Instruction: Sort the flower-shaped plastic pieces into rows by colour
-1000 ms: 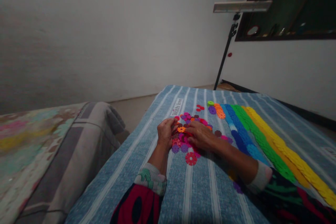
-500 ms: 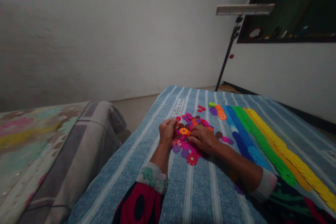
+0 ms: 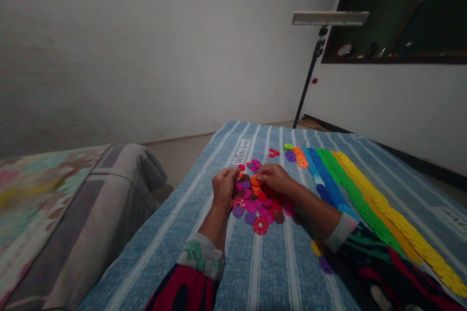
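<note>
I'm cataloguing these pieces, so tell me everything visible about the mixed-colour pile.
The mixed-colour pile is flat, notched discs that look plastic, mainly pink, purple, red, orange and brown. They overlap loosely on the blue striped cloth, near the "With love" print. The left hand is at its left edge; the right hand hides part of its right side.

Blue striped cloth (image 3: 273, 262): multicoloured disc pile (image 3: 251, 201), overlapping disc rows (image 3: 397, 216), red discs (image 3: 276, 153).
</note>
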The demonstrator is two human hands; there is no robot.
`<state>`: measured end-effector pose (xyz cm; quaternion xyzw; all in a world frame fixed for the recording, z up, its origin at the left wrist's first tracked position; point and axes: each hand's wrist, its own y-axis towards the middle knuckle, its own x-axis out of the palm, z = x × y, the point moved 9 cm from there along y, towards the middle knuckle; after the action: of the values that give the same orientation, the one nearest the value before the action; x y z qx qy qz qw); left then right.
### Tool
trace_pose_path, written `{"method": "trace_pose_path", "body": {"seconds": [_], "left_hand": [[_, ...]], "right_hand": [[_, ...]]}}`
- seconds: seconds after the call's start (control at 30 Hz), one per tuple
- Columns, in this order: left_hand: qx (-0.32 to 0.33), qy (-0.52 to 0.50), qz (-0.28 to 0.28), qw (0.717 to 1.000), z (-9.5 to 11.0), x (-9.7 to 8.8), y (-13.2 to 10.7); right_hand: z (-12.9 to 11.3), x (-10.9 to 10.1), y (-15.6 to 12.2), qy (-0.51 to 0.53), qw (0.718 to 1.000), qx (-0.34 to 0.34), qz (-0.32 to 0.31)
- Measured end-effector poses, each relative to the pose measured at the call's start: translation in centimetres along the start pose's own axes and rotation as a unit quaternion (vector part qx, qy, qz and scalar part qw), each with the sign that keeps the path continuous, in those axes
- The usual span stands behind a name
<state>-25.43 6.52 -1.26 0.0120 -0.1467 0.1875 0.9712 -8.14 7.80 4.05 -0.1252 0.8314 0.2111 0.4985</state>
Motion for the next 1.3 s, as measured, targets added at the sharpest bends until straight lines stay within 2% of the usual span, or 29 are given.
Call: {"method": "trace_pose_path", "body": {"seconds": [0.27,0.37,0.43,0.53,0.8,1.07,1.3], "left_hand": [[0.121,0.158,0.026,0.980,1.5,-0.7,0.8],[0.135,0.200,0.025,0.970,2.0,-0.4,0.7],[0.134,0.221,0.020,0.966,2.2,-0.1,0.5],[0.136,0.235,0.009,0.962,2.4,0.2,0.2],[0.128,0.240,-0.004,0.962,2.0,0.3,0.2],[0.128,0.255,0.003,0.958,2.3,0.4,0.2],[0.124,0.252,0.003,0.960,2.3,0.4,0.1]], "right_hand": [[13.2,-9.4,-1.4,-0.008,0.982,0.168,0.087],[16.7,-11.2,-2.3,-0.033,0.971,0.212,0.106],[18.2,-11.5,-2.6,-0.047,0.967,0.227,0.106],[19.3,-10.8,-2.4,-0.063,0.968,0.228,0.085],[20.3,-7.7,-1.4,-0.111,0.968,0.224,-0.002],[20.2,-8.0,-2.1,-0.171,0.959,0.225,-0.020],[19.8,-6.7,-2.5,-0.212,0.947,0.233,-0.058]]}}
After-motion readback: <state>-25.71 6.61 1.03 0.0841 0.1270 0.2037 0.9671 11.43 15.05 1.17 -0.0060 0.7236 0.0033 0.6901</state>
